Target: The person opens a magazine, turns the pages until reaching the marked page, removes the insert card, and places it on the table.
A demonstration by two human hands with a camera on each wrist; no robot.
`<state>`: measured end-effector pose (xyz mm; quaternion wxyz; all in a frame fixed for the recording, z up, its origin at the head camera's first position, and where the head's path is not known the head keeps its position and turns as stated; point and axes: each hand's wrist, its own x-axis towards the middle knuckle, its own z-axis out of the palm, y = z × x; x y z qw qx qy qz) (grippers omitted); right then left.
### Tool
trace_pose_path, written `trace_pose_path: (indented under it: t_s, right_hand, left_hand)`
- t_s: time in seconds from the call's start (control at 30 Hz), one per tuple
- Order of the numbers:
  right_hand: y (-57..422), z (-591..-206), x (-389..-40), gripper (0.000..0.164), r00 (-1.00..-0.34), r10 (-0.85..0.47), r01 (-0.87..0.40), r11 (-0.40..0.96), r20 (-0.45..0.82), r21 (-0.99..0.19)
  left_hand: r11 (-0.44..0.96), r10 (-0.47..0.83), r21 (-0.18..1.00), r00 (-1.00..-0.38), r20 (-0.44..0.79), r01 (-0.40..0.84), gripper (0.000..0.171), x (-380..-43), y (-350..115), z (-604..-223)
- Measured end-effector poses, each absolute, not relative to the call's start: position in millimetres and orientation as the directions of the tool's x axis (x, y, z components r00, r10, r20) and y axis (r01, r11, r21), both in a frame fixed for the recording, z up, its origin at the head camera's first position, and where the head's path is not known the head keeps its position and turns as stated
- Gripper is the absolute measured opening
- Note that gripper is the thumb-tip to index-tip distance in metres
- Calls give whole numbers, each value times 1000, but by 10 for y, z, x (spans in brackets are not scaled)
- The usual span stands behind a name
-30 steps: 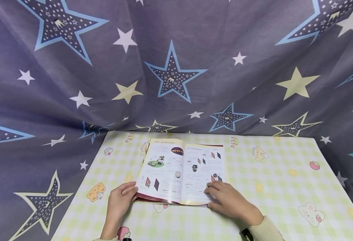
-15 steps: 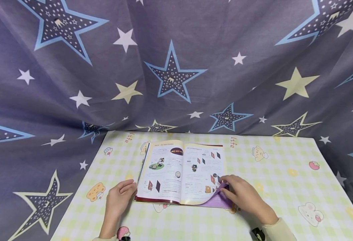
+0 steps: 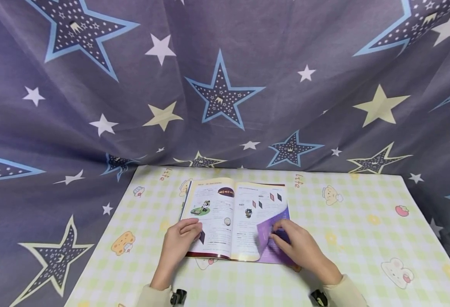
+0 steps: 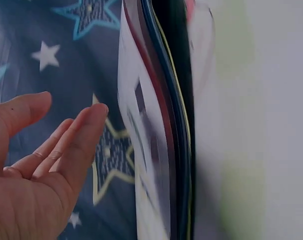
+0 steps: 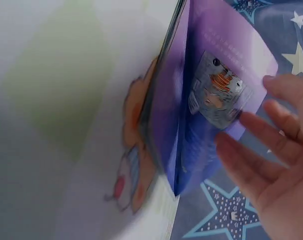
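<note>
An open illustrated book (image 3: 213, 213) lies on the table, with printed white pages on both sides. Its right page is lifted at the lower corner and curls leftward, showing a purple underside (image 3: 265, 234) with a small picture on it. My right hand (image 3: 301, 247) is at this curl, its fingertips against the purple underside in the right wrist view and none visible behind the page. Over the lower left page is my left hand (image 3: 178, 243). In the left wrist view its fingers (image 4: 84, 145) are spread from the thumb, apart from the book's stacked page edges (image 4: 166, 120).
A checked tablecloth (image 3: 363, 238) with cartoon prints covers the table. Behind and at the sides hangs a dark curtain (image 3: 248, 55) patterned with stars. Black straps sit at both wrists, by pale sleeves (image 3: 153, 296).
The right page's lower corner has been lifted and folded leftward by my right hand, exposing more purple. My left hand has moved from the book's left edge rightward over the left page.
</note>
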<state>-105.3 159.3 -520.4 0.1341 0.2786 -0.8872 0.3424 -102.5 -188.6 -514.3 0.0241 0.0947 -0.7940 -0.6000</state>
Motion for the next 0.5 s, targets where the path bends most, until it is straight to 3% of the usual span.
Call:
trace_pose_path:
  t_s: [0.2, 0.5]
  right_hand:
    - [1486, -5194, -1047, 14, -761, -504, -637, 457, 409, -621]
    - [1378, -5187, -1046, 15, -759, -530, -630, 453, 378, -631]
  left_hand:
    - [128, 2, 989, -997, -75, -74, 34, -1105, -1493, -5132]
    - [71, 204, 995, -975, -85, -71, 40, -1095, -1090, -5097]
